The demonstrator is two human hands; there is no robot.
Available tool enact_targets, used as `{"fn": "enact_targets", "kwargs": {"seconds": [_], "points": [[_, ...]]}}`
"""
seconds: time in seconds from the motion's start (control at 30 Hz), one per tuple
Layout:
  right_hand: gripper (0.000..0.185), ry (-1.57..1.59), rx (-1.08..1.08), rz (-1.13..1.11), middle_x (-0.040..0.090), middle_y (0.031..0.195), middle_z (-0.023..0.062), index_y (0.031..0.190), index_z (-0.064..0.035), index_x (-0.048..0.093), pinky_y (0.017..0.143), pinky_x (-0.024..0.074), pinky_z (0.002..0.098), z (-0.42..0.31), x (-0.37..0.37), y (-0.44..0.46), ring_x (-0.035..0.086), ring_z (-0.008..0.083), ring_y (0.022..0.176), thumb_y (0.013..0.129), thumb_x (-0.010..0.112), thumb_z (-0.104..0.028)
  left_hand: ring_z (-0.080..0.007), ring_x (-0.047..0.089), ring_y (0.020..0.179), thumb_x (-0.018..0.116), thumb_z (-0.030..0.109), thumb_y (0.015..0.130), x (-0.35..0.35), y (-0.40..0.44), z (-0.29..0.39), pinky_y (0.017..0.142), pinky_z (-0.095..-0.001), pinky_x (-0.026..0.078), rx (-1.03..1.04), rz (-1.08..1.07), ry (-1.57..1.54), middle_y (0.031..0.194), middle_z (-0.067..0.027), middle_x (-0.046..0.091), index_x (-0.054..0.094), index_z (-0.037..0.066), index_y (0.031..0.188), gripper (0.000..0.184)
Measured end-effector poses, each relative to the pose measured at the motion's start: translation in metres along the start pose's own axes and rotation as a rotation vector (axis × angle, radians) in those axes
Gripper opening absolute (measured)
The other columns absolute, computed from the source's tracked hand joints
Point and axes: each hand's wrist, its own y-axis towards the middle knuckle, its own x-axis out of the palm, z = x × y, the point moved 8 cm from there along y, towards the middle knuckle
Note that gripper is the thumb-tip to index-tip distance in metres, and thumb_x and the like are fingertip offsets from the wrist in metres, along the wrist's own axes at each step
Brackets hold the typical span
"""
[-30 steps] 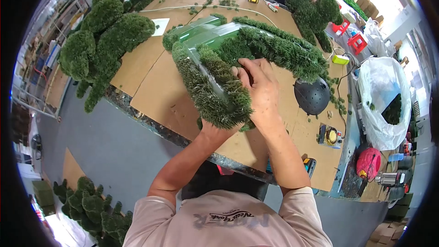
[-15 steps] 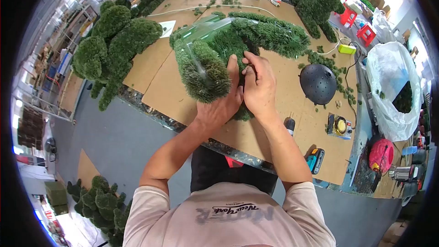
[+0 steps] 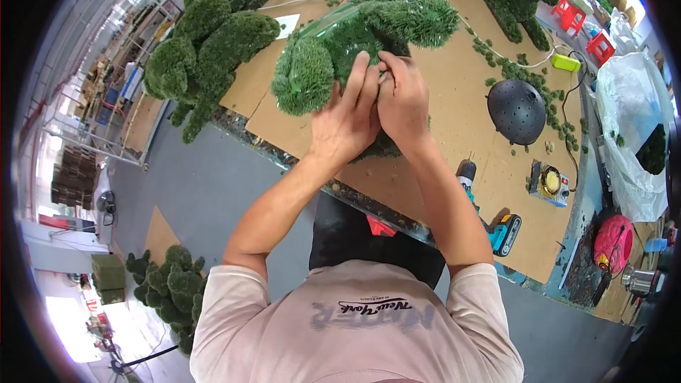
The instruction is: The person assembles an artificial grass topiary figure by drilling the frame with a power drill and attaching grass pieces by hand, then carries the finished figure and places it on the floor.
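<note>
Since the first frame, we see the left hand (image 3: 344,117) come up from behind the bristly green piece (image 3: 303,78) to meet the right hand (image 3: 403,99). Both part-closed, gripping its near edge, fingertips almost together; we cannot tell if they pinch anything small. Piece above the cardboard (image 3: 457,124): two rounded, tufted arms, smooth shiny green strip along one. Beyond, we note a domed black shell (image 3: 516,112), pierced with small holes, and a teal-and-black drill (image 3: 504,234).
</note>
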Motion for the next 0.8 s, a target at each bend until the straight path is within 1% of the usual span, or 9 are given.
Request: {"fn": "enact_targets", "kwargs": {"seconds": [0.07, 0.17, 0.3, 0.43, 0.5, 0.63, 0.7, 0.73, 0.8], "points": [[0.033, 0.009, -0.018, 0.002, 0.068, 0.103, 0.019, 0.118, 0.0007, 0.066, 0.082, 0.056, 0.0454, 0.003, 0.001, 0.0, 0.068, 0.0371, 0.094, 0.087, 0.054, 0.007, -0.0352, 0.065, 0.106, 0.076, 0.022, 0.078, 0.002, -0.001, 0.002, 0.084, -0.043, 0.059, 0.038, -0.022, 0.019, 0.152, -0.0101, 0.051, 0.054, 0.007, 0.142, 0.069], [0.032, 0.022, -0.044, 0.002, 0.068, 0.102, 0.0195, 0.117, 0.0019, 0.066, 0.081, 0.0558, 0.0457, 0.006, -0.001, 0.001, 0.068, 0.0374, 0.093, 0.087, 0.055, 0.007, -0.0297, 0.067, 0.106, 0.078, 0.022, 0.077, 0.005, 0.002, -0.008, 0.082, -0.0405, 0.061, -0.03, -0.001, -0.006, 0.153, -0.0094, 0.052, 0.055, 0.007, 0.142, 0.071], [0.033, 0.031, -0.04, -0.012, 0.068, 0.1, 0.0196, 0.116, 0.0024, 0.066, 0.081, 0.0554, 0.0461, 0.005, -0.003, 0.003, 0.067, 0.0375, 0.092, 0.086, 0.054, 0.008, -0.0289, 0.068, 0.107, 0.078, 0.022, 0.078, 0.004, 0.002, -0.007, 0.081, -0.0406, 0.061, -0.03, 0.001, 0.002, 0.152, -0.0089, 0.052, 0.056, 0.007, 0.141, 0.068], [0.033, 0.053, -0.034, -0.017, 0.068, 0.099, 0.0195, 0.116, 0.0024, 0.066, 0.081, 0.0552, 0.0464, 0.009, -0.001, 0.001, 0.067, 0.0376, 0.092, 0.085, 0.054, 0.008, -0.0287, 0.068, 0.109, 0.078, 0.023, 0.079, 0.008, 0.002, -0.01, 0.081, -0.0398, 0.061, -0.067, -0.032, -0.066, 0.151, -0.0084, 0.053, 0.06, 0.007, 0.133, 0.059], [0.034, 0.095, 0.021, -0.043, 0.068, 0.1, 0.0201, 0.116, 0.0026, 0.066, 0.081, 0.0555, 0.0459, 0.015, 0.003, 0.001, 0.067, 0.0376, 0.091, 0.085, 0.054, 0.008, -0.0285, 0.068, 0.11, 0.078, 0.023, 0.08, 0.009, 0.002, -0.014, 0.081, -0.0392, 0.062, -0.096, -0.03, -0.1, 0.15, -0.0081, 0.054, 0.061, 0.007, 0.13, 0.056], [0.036, 0.119, 0.038, -0.062, 0.069, 0.101, 0.0194, 0.118, 0.0033, 0.066, 0.081, 0.0557, 0.0448, 0.019, 0.002, 0.002, 0.068, 0.0352, 0.09, 0.085, 0.052, 0.009, -0.0276, 0.066, 0.114, 0.078, 0.023, 0.081, 0.004, 0.008, -0.013, 0.092, -0.0405, 0.058, -0.026, 0.018, -0.05, 0.149, -0.0068, 0.056, 0.066, 0.009, 0.122, 0.045], [0.035, 0.3, 0.17, -0.101, 0.069, 0.102, 0.0187, 0.12, 0.0042, 0.065, 0.081, 0.0561, 0.0439, 0.027, 0.0, 0.001, 0.069, 0.0322, 0.089, 0.088, 0.052, 0.01, -0.0275, 0.065, 0.115, 0.078, 0.023, 0.081, 0.001, 0.009, -0.011, 0.096, -0.041, 0.056, -0.001, 0.027, -0.032, 0.148, -0.0064, 0.057, 0.066, 0.009, 0.12, 0.043], [0.035, 0.296, 0.174, -0.098, 0.069, 0.102, 0.0187, 0.12, 0.0042, 0.065, 0.081, 0.0561, 0.0439, 0.03, -0.003, -0.002, 0.069, 0.0322, 0.089, 0.088, 0.052, 0.01, -0.0281, 0.065, 0.115, 0.078, 0.023, 0.081, 0.001, 0.01, -0.011, 0.099, -0.0412, 0.053, 0.013, 0.028, -0.024, 0.147, -0.0061, 0.057, 0.067, 0.009, 0.119, 0.042], [0.037, 0.467, 0.26, 0.072, 0.069, 0.105, 0.0191, 0.125, 0.0046, 0.064, 0.085, 0.0556, 0.0427, 0.048, -0.016, -0.012, 0.068, 0.0319, 0.091, 0.091, 0.05, 0.009, -0.0287, 0.065, 0.116, 0.078, 0.023, 0.081, 0.0, 0.011, -0.009, 0.103, -0.0415, 0.051, 0.033, 0.026, -0.019, 0.147, -0.0058, 0.058, 0.067, 0.01, 0.118, 0.041]]}}
